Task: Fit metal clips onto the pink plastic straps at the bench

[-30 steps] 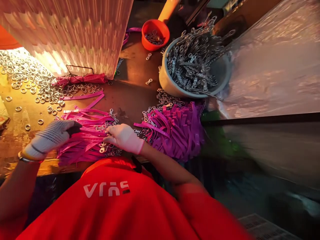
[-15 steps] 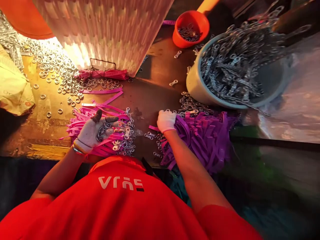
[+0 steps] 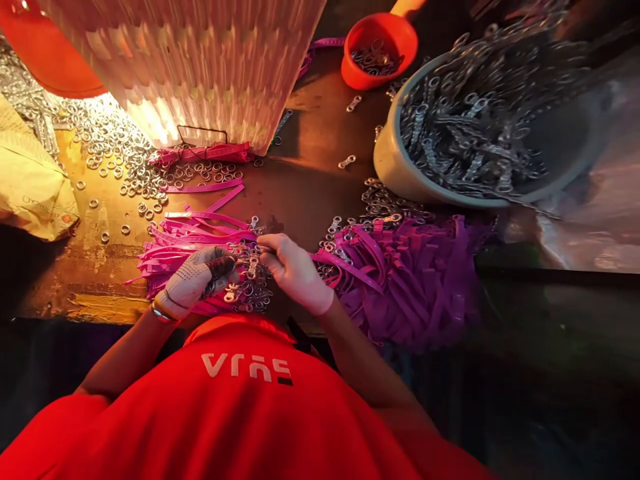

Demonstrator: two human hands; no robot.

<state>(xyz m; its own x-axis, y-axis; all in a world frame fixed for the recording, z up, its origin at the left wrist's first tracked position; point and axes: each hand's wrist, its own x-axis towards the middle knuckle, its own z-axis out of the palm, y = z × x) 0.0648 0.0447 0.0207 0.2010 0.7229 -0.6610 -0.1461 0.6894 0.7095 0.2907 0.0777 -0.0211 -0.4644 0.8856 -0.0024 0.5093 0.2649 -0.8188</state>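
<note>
Fingers (image 3: 267, 248) of both hands meet over metal rings (image 3: 247, 277) — on pink straps (image 3: 175, 243)

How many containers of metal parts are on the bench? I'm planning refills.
2: an orange scoop at the top centre and a large grey bowl on the right. Others may sit outside the view.

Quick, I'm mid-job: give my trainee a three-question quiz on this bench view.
1. True or false: both hands meet over the pink strap pile.
2. Which holds the long metal clasps? A) orange scoop B) grey bowl C) yellow bag
3. Fill in: the purple straps lie to the ____ of the right hand.

Key:
1. True; the gloved left hand and the right hand come together there, among small metal rings.
2. B
3. right
</note>
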